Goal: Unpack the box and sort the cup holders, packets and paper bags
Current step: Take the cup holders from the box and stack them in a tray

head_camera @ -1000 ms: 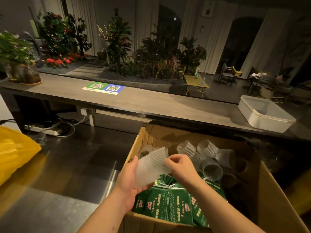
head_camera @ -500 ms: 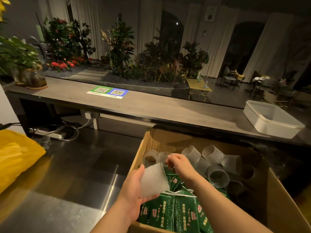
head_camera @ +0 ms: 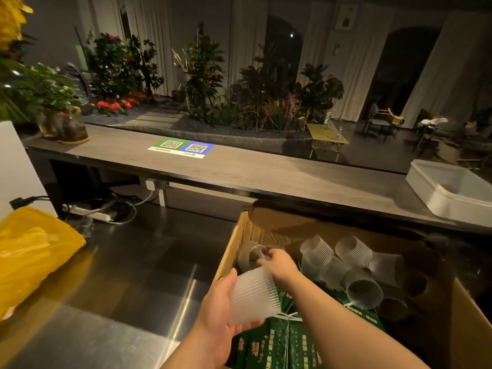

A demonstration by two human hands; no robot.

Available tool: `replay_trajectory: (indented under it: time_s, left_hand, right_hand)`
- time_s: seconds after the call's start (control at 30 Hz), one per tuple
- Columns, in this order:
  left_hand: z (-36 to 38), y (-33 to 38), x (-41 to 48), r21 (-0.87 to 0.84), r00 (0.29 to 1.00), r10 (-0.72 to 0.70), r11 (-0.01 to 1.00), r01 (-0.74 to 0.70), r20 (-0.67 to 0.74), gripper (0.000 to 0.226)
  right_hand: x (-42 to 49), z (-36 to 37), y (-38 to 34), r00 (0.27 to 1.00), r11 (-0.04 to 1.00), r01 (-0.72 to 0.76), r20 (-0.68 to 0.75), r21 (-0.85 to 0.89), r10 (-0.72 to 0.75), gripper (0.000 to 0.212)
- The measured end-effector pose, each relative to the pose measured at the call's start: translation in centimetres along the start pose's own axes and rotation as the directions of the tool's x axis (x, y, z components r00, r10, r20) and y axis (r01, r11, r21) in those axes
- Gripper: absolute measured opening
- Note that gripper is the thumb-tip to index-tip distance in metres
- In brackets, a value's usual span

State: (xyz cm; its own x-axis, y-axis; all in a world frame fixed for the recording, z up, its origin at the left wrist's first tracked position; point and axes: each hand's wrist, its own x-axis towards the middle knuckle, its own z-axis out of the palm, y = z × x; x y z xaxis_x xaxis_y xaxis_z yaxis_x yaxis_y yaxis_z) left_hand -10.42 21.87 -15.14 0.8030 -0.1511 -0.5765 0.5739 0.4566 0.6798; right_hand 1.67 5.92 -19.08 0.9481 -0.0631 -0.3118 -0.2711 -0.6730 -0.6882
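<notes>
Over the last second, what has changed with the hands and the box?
The right hand let go of the ribbed cup holder and reached to the far left corner of the box, where its fingers meet a second cup holder; a grip is unclear. The left hand still holds the ribbed one. The box and green packets stayed put.

L hand [head_camera: 215, 312] grips ribbed cup holder [head_camera: 253, 296] by box [head_camera: 229, 249] left wall; R hand [head_camera: 279, 265] fingertips on 2nd holder [head_camera: 247, 255], far-left corner.

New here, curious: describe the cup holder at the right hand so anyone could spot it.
Find the cardboard box. In its far left corner lies one cup holder, apart from the clustered holders. It alone meets the right hand's fingertips.
</notes>
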Motion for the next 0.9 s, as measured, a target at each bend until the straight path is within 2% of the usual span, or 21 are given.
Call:
replay_trajectory:
  time_s: [0.07, 0.13, 0.2, 0.27, 0.33, 0.4, 0.47, 0.57, 0.67, 0.77, 0.9]
  left_hand:
    - [0.0, -0.1, 0.0, 0.007, 1.000, 0.008, 1.000, -0.008, -0.002, 0.039]
    - [0.1, -0.2, 0.0, 0.019, 1.000, 0.025, 1.000, -0.024, -0.009, 0.038]
    - [0.2, -0.3, -0.1, 0.021, 0.999, 0.039, 0.999, -0.038, -0.027, 0.038]
    - [0.2, -0.4, -0.3, 0.029, 0.998, 0.044, 0.999, -0.043, -0.036, 0.038]
    - [0.2, -0.4, -0.4, 0.039, 0.998, 0.050, 0.998, -0.048, -0.039, 0.039]
    - [0.2, -0.3, -0.5, 0.047, 0.997, 0.057, 0.997, -0.056, -0.041, 0.039]
    - [0.2, -0.3, -0.6, 0.054, 0.997, 0.063, 0.997, -0.061, -0.035, 0.038]
    - [0.3, -0.4, -0.9, 0.059, 0.998, 0.059, 0.997, -0.057, -0.025, 0.037]
    - [0.1, -0.3, -1.2, 0.048, 0.998, 0.061, 0.997, -0.060, -0.008, 0.039]
    - [0.2, -0.3, -1.7, 0.062, 0.998, 0.066, 0.996, -0.066, 0.004, 0.037]
    - [0.2, -0.3, -1.9, 0.065, 0.998, 0.064, 0.996, -0.063, -0.010, 0.039]
  right_hand:
    - [-1.2, -1.3, 0.3, 0.993, 0.982, 0.040, -0.120, 0.182, -0.018, 0.023]
    - [-2.9, -2.8, 0.5, 0.980, 0.920, 0.047, -0.198, 0.389, 0.034, 0.030]
    - [-4.9, -4.0, 0.8, 0.976, 0.794, 0.055, -0.199, 0.605, 0.084, 0.039]
    - [-6.9, -4.9, 1.0, 0.986, 0.705, 0.069, -0.154, 0.706, 0.058, 0.053]
    - [-8.1, -5.2, 1.7, 0.996, 0.674, 0.036, -0.084, 0.738, 0.039, 0.072]
    - [-9.4, -5.4, 2.2, 1.000, 0.613, 0.004, -0.003, 0.790, -0.002, 0.083]
    - [-10.6, -5.5, 2.9, 0.996, 0.520, -0.024, 0.067, 0.854, -0.063, 0.083]
    - [-11.8, -5.7, 4.4, 0.987, 0.415, -0.032, 0.094, 0.909, -0.130, 0.073]
    - [-12.7, -5.7, 4.8, 0.992, 0.302, -0.030, 0.066, 0.953, -0.110, 0.060]
    - [-13.6, -5.5, 4.0, 0.999, 0.333, 0.033, -0.034, 0.942, -0.003, 0.057]
    - [-14.3, -4.9, 3.0, 0.992, 0.289, 0.060, -0.089, 0.955, 0.087, 0.056]
